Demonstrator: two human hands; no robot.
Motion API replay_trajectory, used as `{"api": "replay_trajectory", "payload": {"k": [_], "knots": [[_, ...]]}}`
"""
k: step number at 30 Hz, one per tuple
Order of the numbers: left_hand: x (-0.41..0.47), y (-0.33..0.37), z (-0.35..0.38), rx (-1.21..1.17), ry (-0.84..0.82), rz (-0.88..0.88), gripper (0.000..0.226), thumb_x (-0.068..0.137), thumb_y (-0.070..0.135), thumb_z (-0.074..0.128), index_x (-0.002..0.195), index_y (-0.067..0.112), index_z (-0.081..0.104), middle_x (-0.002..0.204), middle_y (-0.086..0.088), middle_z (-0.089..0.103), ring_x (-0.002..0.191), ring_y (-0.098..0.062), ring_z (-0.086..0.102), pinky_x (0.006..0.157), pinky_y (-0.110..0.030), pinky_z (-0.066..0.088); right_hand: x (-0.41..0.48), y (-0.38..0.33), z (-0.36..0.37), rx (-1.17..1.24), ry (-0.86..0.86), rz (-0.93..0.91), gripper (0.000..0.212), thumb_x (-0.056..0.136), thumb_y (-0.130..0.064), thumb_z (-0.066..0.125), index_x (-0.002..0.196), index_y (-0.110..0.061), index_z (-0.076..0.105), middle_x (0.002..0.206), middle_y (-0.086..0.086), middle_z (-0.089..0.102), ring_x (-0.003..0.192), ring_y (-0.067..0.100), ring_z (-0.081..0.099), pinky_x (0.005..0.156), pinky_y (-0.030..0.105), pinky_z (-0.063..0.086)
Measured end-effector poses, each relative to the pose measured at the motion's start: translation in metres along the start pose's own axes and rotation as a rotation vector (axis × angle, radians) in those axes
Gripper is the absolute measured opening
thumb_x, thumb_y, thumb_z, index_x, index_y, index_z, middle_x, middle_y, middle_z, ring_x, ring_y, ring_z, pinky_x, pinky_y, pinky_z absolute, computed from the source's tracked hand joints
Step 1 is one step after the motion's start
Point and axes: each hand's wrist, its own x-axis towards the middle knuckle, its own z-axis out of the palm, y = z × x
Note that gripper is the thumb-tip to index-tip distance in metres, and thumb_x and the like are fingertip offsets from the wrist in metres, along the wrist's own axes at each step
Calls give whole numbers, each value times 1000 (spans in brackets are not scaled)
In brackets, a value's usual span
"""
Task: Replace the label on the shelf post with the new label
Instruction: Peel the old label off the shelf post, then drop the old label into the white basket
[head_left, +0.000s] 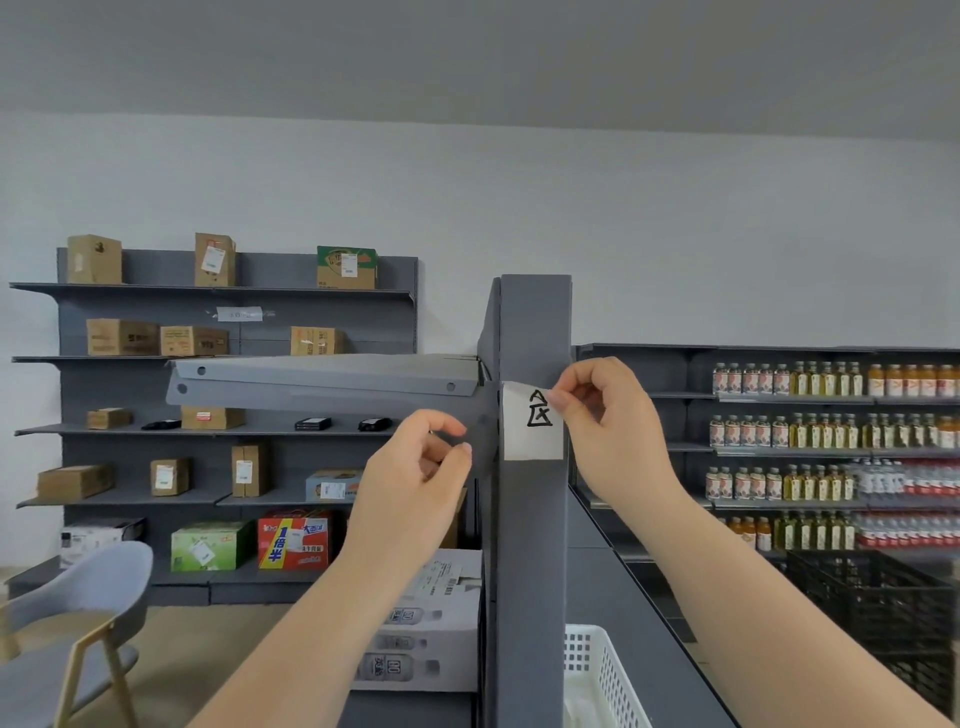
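Right hand (605, 415) pinches label (532, 422) (post (532, 545)) — shelf bracket (322, 382) beside; left hand (415, 467) near

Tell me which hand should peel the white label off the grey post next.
The right hand: its fingers already pinch the upper right edge of the white paper label with black marking on the grey metal shelf post. The left hand is beside the post, not touching the label.

A plain white wall (675, 234) and grey ceiling (467, 52) fill the upper view. Far left of the grip, grey shelves (234, 293) hold cartons (122, 336). To its right, shelves carry rows of bottles (831, 431). Low left stands a grey chair (78, 613) on a tan floor (208, 639); low right, a black crate (872, 597).
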Motion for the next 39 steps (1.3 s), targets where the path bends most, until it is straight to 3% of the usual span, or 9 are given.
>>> {"api": "replay_trajectory", "payload": {"k": [3,6,13,18,23,27,29,34,39], "knots": [[-1,2,-1,4,2,4,28,87,21,61,85,45,47,78,7,66,72,-3,61,60,-16,49,-12,-4,-4,34,-10,19,25,88,-12,61,75,-31,53,89,-1,60,82,16,54,71,20,43],[-3,6,-1,-83,-18,-19,28,90,19,58,89,45,47,80,4,67,68,-8,66,63,-29,56,-23,-6,-6,104,4,36,21,88,-9,61,77,-26,55,89,3,63,83,19,57,73,24,45],[-22,21,4,-306,-119,-94,13,95,21,50,97,28,61,87,-5,70,69,-14,68,53,-23,56,-37,-15,-24,285,36,86,30,87,-10,60,72,-34,57,75,-9,65,82,23,65,70,43,54],[-41,21,24,-647,-332,-422,31,97,30,45,101,12,69,89,-23,73,71,-28,69,53,-36,59,-63,0,-24,194,-19,140,20,84,-10,64,74,-26,60,78,-4,66,72,15,62,64,22,51],[-63,9,53,-728,-583,-775,60,95,50,35,94,1,70,72,-21,74,55,-29,70,47,-32,58,-89,32,-29,178,-37,241,19,82,-8,67,75,-24,62,77,-2,67,74,20,63,70,32,54],[-77,0,69,-818,-661,-884,80,87,66,30,90,-1,73,81,-24,74,65,-32,72,53,-34,58,-108,50,-39,130,-147,233,21,80,-2,69,74,-21,65,81,-3,69,77,12,64,74,26,53],[-81,-5,74,-826,-658,-887,77,87,66,36,93,-1,74,87,-26,74,72,-33,73,54,-34,59,-115,57,-46,86,-237,143,24,77,4,70,73,-20,66,85,-3,67,83,12,64,78,23,51],[-92,-12,89,-794,-618,-809,33,95,24,51,108,-3,65,90,-25,75,79,-33,74,63,-37,61,-127,70,-65,-88,-410,58,12,73,-6,77,74,-17,73,91,-9,66,93,10,63,84,14,45],[-108,-22,104,-701,-640,-674,29,98,23,47,107,6,69,98,-21,76,89,-32,74,74,-41,60,-139,79,-70,1,-276,355,13,79,-16,73,91,-18,68,86,-1,71,78,4,67,73,17,53]]}}
